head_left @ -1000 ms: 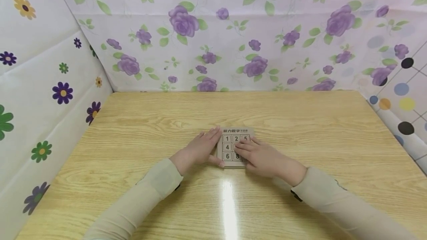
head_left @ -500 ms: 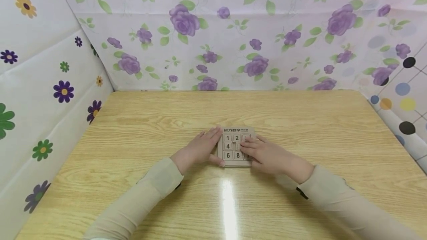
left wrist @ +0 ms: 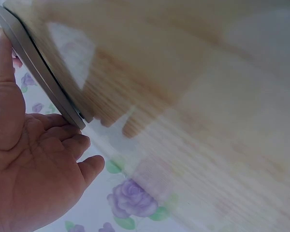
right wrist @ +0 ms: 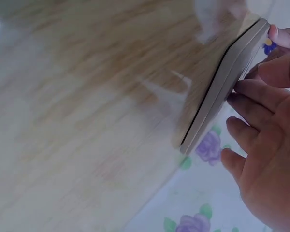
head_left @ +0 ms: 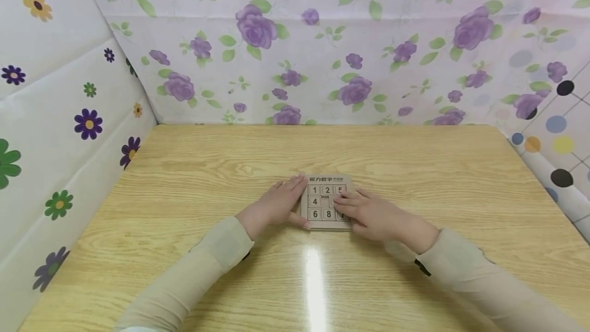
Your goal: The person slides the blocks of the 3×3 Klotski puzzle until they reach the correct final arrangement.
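Note:
A sliding number puzzle [head_left: 328, 224] lies flat on the wooden table, with printed characters along its far edge. Tiles 1, 2 and 5 form the far row; 4 is at the middle left, and 6, 8 and a partly covered 7 are nearest me. The centre cell shows a bare gap [head_left: 325, 202]. My left hand [head_left: 277, 205] holds the puzzle's left side, fingers by the far corner and thumb at the near corner. From the right, my right hand [head_left: 375, 215] lays extended fingertips on the tile beside the gap, hiding its number. The left wrist view shows the puzzle edge [left wrist: 43, 72] between thumb and fingers.
The wooden tabletop [head_left: 221, 158] stretches around the puzzle, with a bright light reflection in front of it. A flower-printed cloth [head_left: 295, 50] stands along the back edge, and patterned sheets line both sides.
My right hand has shifted rightward, its fingertips dragging the middle-row tile right, and the gap at the centre has come into view. My left hand stays in place.

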Tool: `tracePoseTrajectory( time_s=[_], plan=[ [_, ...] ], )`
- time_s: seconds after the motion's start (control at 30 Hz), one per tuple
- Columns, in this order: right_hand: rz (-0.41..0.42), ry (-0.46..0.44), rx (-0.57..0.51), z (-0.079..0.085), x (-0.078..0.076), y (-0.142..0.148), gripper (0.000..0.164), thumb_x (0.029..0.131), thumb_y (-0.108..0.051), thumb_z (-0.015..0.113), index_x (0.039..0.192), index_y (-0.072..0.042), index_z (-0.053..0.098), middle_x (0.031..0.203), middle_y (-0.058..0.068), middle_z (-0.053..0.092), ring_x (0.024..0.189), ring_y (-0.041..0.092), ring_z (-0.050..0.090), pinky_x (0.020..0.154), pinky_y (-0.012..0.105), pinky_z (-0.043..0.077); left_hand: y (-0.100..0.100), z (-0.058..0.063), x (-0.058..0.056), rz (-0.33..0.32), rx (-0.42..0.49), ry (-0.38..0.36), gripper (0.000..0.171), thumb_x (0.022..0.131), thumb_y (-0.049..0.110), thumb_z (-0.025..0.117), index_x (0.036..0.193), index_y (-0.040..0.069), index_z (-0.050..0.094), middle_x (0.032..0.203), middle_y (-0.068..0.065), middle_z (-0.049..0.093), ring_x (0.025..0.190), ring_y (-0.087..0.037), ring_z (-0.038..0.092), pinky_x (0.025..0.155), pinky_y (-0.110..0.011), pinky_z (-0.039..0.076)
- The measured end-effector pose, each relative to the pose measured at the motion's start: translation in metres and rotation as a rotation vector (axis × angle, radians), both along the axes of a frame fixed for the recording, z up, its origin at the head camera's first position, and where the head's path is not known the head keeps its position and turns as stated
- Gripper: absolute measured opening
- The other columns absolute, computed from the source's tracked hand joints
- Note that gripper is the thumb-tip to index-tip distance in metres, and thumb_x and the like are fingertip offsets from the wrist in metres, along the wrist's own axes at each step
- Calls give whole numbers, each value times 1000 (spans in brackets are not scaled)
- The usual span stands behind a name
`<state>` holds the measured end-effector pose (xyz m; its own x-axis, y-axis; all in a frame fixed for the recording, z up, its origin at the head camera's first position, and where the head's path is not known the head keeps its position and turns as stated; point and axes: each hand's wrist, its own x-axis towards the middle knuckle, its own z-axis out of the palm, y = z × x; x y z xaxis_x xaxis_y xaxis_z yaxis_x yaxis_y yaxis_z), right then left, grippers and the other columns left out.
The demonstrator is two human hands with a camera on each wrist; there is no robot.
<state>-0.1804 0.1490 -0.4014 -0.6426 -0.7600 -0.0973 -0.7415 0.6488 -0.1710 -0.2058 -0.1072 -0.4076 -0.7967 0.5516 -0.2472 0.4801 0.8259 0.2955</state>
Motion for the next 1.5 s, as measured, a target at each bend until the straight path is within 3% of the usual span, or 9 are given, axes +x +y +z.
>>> tracePoseTrajectory(
  time_s=[0.3,0.53,0.9,1.27,1.5],
  plan=[
    [3,39,-12,6,0,-7,49,92,-17,51,138,-1,48,145,12,45,137,32,37,115,53,23,-2,2,0,5,4,-10,113,72,58,70,152,3,13,159,-11,8,147,-26,11,120,-46,13],
    [32,-22,-9,0,2,-33,51,93,-18,45,141,-2,43,150,11,39,141,31,31,117,50,20,0,-2,2,9,9,-28,114,72,60,69,153,5,11,160,-9,6,147,-24,9,120,-45,12],
    [-3,10,-3,5,-1,-16,46,94,-17,46,136,1,50,144,15,46,138,32,35,117,52,21,0,6,1,9,4,-10,113,72,57,71,152,3,13,159,-11,8,147,-26,11,120,-46,13],
    [2,-18,11,2,-12,-42,52,96,-20,44,143,0,40,151,13,36,142,29,28,118,48,19,0,-3,-1,-1,-1,-18,113,73,60,69,153,5,11,160,-9,6,147,-24,9,120,-45,13],
    [11,-31,37,1,-4,-45,51,96,-21,45,142,-1,42,150,13,39,142,29,29,118,49,18,0,-1,-1,-9,-1,-1,112,73,60,69,152,4,12,159,-10,8,147,-25,10,120,-46,13]
  ],
)
